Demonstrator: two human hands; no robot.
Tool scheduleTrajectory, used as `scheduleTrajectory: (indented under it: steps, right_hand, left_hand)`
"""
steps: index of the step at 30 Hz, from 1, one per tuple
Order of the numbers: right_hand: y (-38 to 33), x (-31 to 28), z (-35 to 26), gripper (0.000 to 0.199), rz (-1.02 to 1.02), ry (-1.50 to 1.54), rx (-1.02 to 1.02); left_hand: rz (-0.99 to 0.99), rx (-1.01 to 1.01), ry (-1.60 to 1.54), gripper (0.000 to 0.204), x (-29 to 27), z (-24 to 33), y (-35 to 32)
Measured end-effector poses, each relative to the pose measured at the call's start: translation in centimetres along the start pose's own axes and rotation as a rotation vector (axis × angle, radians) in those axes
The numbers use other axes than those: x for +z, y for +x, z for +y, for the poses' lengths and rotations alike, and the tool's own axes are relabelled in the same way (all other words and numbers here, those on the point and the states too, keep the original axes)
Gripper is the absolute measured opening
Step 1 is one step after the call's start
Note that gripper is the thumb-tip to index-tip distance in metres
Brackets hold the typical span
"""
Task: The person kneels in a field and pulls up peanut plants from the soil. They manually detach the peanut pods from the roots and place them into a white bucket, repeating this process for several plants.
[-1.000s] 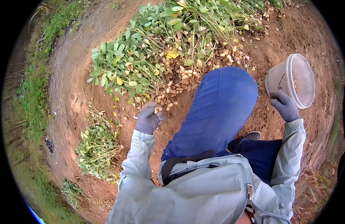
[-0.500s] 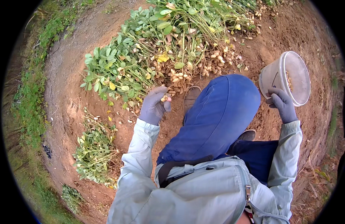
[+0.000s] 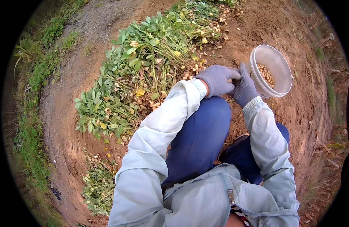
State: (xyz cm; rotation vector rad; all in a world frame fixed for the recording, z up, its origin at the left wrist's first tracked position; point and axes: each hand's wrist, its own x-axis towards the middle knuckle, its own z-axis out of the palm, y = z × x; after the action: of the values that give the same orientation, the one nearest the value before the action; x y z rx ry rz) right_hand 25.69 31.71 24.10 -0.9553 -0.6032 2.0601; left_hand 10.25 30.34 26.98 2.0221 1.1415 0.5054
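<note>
My left hand (image 3: 218,80), in a grey knit glove, reaches across my knee and meets my right hand (image 3: 244,87), gloved alike. The left fingers are bent against the right palm, and the right fingers are closed up beside them. Whatever lies between the two hands is hidden. Just right of them a whitish plastic bucket (image 3: 253,72) leans on the soil, its mouth tipped toward me. Inside it lie peanuts (image 3: 266,75) in their shells. Left of my hands spreads a heap of pulled peanut plants (image 3: 144,60), with pods on the roots.
A smaller bunch of peanut plants (image 3: 99,183) lies on the reddish soil at the lower left. Loose pods (image 3: 221,19) are scattered by the far end of the heap. My bent knee (image 3: 204,128) rises under my hands. Green weeds (image 3: 32,98) line the far left.
My left hand, which held peanuts by the plants, has swung right to meet my right hand. The right hand has shifted left and slightly up. The view has turned, so bucket and heap appear further left.
</note>
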Motion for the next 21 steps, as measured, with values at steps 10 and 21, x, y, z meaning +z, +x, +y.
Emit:
scheduleTrajectory:
  steps: [10,21]
  right_hand:
    - [0.6,0.1,-2.3,0.021,0.011,-0.120,-0.079]
    - [2.5,-13.2,-15.9,0.045,0.644,-1.538,-0.669]
  left_hand:
    - [0.375,-0.040,-0.756,0.023,-0.6,-0.5,-1.1]
    - [0.861,-0.674,-0.981,0.046,-0.5,-11.3,-9.4]
